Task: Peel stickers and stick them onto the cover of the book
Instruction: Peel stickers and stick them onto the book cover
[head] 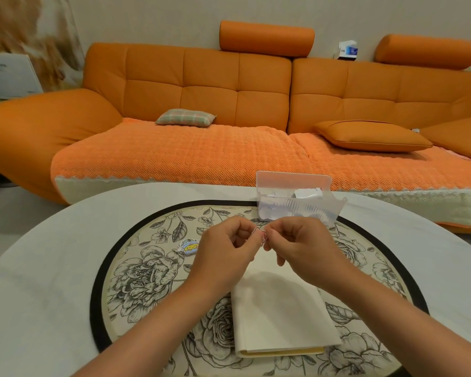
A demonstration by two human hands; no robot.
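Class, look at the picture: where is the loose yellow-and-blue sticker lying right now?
The loose sticker lies flat on the floral placemat, just left of the left hand and up-left of the cream book.

A single head-worn camera looks forward and down, close over the surface [52, 268], with a sofa [201, 104] filling the background.

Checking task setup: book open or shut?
Shut. The book lies flat on the floral mat, blank cream cover up, page edges stacked along its near side.
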